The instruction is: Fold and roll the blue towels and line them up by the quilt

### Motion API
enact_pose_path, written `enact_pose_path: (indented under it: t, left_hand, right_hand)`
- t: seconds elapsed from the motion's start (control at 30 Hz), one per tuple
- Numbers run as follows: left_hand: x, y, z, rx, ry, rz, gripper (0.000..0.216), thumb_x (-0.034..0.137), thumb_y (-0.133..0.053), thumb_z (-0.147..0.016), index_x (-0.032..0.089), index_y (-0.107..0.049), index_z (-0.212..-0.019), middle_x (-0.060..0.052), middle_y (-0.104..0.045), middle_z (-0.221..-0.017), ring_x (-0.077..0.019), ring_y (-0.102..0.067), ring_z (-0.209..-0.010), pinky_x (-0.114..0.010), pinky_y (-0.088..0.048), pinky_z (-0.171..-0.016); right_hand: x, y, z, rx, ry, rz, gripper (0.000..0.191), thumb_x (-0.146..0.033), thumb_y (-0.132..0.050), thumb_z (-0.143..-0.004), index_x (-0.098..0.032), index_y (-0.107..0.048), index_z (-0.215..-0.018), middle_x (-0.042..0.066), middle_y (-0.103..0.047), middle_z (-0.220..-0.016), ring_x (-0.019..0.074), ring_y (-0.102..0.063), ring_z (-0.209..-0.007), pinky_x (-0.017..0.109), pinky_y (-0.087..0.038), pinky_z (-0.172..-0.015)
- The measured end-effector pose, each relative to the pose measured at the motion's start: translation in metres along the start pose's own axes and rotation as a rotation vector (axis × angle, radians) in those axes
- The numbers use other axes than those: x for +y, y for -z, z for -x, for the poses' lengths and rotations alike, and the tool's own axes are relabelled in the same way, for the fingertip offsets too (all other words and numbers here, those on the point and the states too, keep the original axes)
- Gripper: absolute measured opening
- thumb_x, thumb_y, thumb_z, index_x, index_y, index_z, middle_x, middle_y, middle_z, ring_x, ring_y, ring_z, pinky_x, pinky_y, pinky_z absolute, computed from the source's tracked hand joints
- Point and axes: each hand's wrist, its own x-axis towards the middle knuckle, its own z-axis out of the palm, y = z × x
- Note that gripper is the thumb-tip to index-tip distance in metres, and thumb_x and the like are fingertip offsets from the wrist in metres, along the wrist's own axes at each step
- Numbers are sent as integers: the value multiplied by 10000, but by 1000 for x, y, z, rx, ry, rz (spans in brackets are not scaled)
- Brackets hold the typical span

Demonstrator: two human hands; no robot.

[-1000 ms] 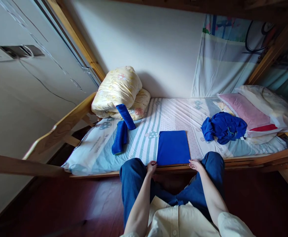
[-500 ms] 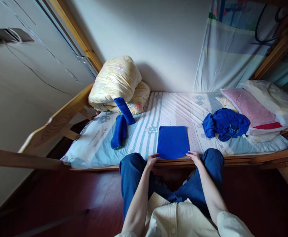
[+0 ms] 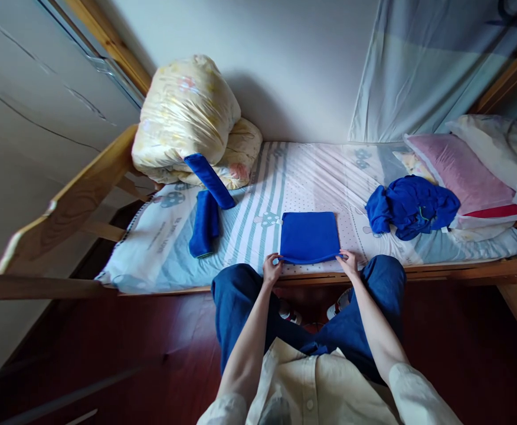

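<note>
We have the flat blue cloth (image 3: 310,235) on the printed bedsheet (image 3: 241,245), its near edge between our left hand (image 3: 272,268), which pinches the left corner, and our right hand (image 3: 349,262), which pinches the right corner. Beyond and left of our left hand we see two rolled blue cloths (image 3: 203,224) near a bundled floral quilt (image 3: 186,112); beyond our right hand, farther right, lie a crumpled blue cloth (image 3: 411,206) and a pink pillow (image 3: 460,172).
</note>
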Motion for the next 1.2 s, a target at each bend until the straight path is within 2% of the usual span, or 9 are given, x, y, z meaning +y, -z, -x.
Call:
enact_pose_path:
  t: [0.07, 0.17, 0.23, 0.3, 0.47, 0.7, 0.93, 1.07, 1.2]
  left_hand:
    - [-2, -3, -3, -33, -8, -8, 162, 223, -618, -751, 189, -709, -881, -97, -737, -1035, -265, -680, -1090, -398, -574, -937]
    - [-7, -7, -4, -80, 21, -26, 207, 266, -589, -802, 178, -685, -963, -54, -737, -865, -229, -714, -904, -348, -599, -798]
    - [-11, -7, -5, -83, 51, -48, 228, 288, -589, -818, 167, -678, -990, -38, -715, -783, -212, -703, -773, -328, -590, -714]
    - [-14, -6, -7, -63, 78, -75, 211, 282, -603, -815, 164, -677, -974, -42, -710, -755, -209, -692, -726, -333, -579, -719]
    - [-20, -4, -11, -5, 126, -133, 115, 251, -637, -796, 179, -680, -875, -76, -734, -763, -248, -716, -823, -371, -554, -832]
    - [-20, -6, -5, 28, 206, -206, 128, 293, -631, -821, 190, -696, -782, -70, -712, -677, -264, -717, -812, -360, -541, -813]
    - [-18, -13, -2, 67, 305, -282, 242, 364, -571, -853, 190, -714, -765, -89, -755, -796, -270, -723, -900, -348, -533, -840]
    - [-21, -17, -4, 79, 364, -316, 252, 379, -576, -851, 193, -711, -746, -105, -760, -822, -294, -721, -935, -366, -532, -844]
    - [-24, -15, -10, 70, 431, -332, 255, 411, -617, -836, 212, -692, -695, -91, -752, -787, -304, -722, -917, -362, -537, -794]
  right_hand:
    - [-1, -4, -2, -30, 25, -16, 229, -271, -679, -748, -144, -742, -928, 148, -784, -1075, 262, -732, -965, 363, -580, -870]
    - [-1, -7, -5, -44, 3, 5, 261, -306, -676, -776, -141, -721, -974, 136, -794, -935, 258, -744, -856, 346, -585, -796]
    - [1, -7, -7, -20, -25, 41, 272, -329, -693, -780, -146, -706, -980, 132, -791, -896, 264, -747, -846, 346, -583, -788]
    - [3, -5, -8, 1, -54, 87, 261, -339, -708, -776, -153, -700, -959, 132, -790, -894, 269, -748, -862, 349, -582, -801]
    - [11, -5, -9, 0, -90, 143, 174, -313, -712, -751, -164, -705, -842, 126, -791, -865, 264, -744, -854, 329, -575, -771]
    - [15, -8, -3, 28, -118, 210, 197, -364, -682, -771, -182, -696, -698, 109, -784, -765, 258, -725, -753, 324, -560, -735]
    - [15, -13, 3, 129, -212, 284, 224, -386, -677, -795, -186, -768, -753, 103, -805, -845, 262, -757, -873, 299, -566, -794]
    - [14, -14, 2, 157, -375, 189, 212, -381, -720, -768, -191, -799, -819, 53, -792, -783, 210, -737, -734, 248, -575, -622]
    - [10, -13, -2, 173, -541, -25, 247, -361, -779, -722, -158, -803, -861, 5, -734, -667, 135, -609, -479, 215, -493, -384]
